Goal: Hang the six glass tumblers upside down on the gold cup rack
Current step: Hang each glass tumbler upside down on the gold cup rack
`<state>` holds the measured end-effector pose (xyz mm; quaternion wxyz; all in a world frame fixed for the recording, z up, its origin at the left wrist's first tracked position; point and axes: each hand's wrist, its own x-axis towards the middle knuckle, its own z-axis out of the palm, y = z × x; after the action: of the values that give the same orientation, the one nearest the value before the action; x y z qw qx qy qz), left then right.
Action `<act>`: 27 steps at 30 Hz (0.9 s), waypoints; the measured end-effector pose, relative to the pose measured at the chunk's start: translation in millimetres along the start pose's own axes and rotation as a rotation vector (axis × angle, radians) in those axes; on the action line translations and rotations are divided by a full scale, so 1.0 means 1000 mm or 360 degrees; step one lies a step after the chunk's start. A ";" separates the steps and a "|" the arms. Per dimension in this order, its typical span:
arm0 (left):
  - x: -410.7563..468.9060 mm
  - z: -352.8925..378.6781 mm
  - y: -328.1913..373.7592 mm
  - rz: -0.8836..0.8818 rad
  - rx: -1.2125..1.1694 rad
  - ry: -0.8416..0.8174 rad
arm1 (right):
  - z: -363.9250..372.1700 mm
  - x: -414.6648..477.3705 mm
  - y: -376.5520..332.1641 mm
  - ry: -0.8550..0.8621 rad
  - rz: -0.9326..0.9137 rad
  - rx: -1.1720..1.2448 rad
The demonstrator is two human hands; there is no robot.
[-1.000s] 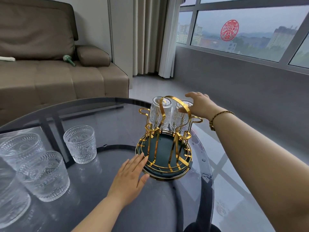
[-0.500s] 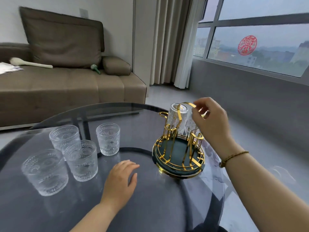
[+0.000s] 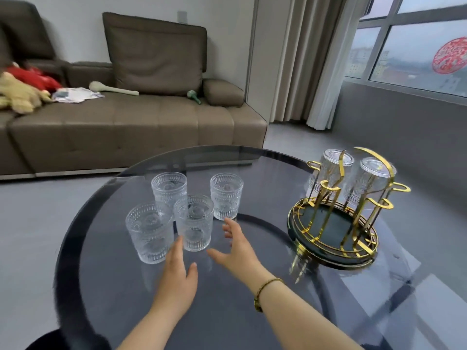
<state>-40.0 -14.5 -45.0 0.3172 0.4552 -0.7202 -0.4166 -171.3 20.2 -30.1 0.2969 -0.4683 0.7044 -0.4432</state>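
Observation:
The gold cup rack [image 3: 336, 223] with a dark green base stands at the right of the round glass table [image 3: 227, 299]. Two glass tumblers hang upside down on its far pegs, one at the left [image 3: 328, 173] and one at the right [image 3: 369, 183]. Several upright tumblers cluster left of centre; the nearest middle tumbler [image 3: 194, 222] stands just beyond both hands. My left hand [image 3: 178, 276] is open, its fingertips beside that tumbler's base. My right hand [image 3: 238, 248] is open with spread fingers, just right of it, holding nothing.
A brown sofa [image 3: 131, 122] with cushions, a plush toy and small items runs along the back wall. Curtains and a large window are at the right. The table's far edge curves behind the tumblers; grey floor surrounds it.
My right hand left the rack and swung left and down to the upright tumblers. My left hand slid forward toward the same tumbler. The view turned left, so the rack now sits at the right.

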 end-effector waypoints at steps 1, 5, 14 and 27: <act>0.003 0.001 0.001 -0.0036 -0.0046 -0.0017 | 0.006 0.005 0.000 -0.0017 0.0041 0.0026; 0.011 0.005 0.002 -0.0096 -0.0190 -0.0040 | 0.017 0.024 -0.008 -0.0059 0.0090 0.0093; 0.014 0.006 -0.004 -0.0057 -0.0224 -0.0045 | 0.021 0.042 -0.006 -0.0066 0.0053 0.0093; 0.030 0.007 0.069 0.0062 -0.0711 -0.0041 | -0.043 0.000 -0.027 0.0156 -0.0206 0.0053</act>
<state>-84.1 -23.2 15.8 0.4089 0.3545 -0.6226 -0.5652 -196.3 30.7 13.0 0.2406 -0.4856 0.6789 -0.4953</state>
